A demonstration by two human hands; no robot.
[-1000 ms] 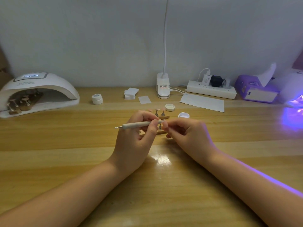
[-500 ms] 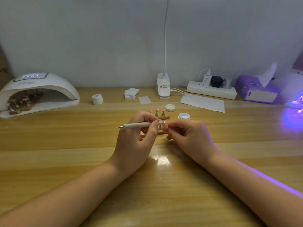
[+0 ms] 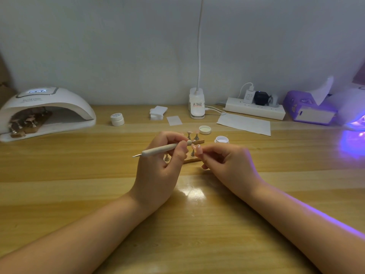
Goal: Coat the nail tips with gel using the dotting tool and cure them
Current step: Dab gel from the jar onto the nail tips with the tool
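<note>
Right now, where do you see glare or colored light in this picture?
Head view: a white glare patch on the table between the wrists; purple glow from the lamp at the right edge, tinting the right forearm; wide-angle lens bends the table's edges.

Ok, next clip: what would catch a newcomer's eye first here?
Mid-table, the left hand grips a dotting tool against a nail tip that the right hand pinches. A white nail lamp sits far left, and violet light spills on the table at far right.

Power strip [image 3: 254,111], paper sheet [image 3: 244,123]
</note>
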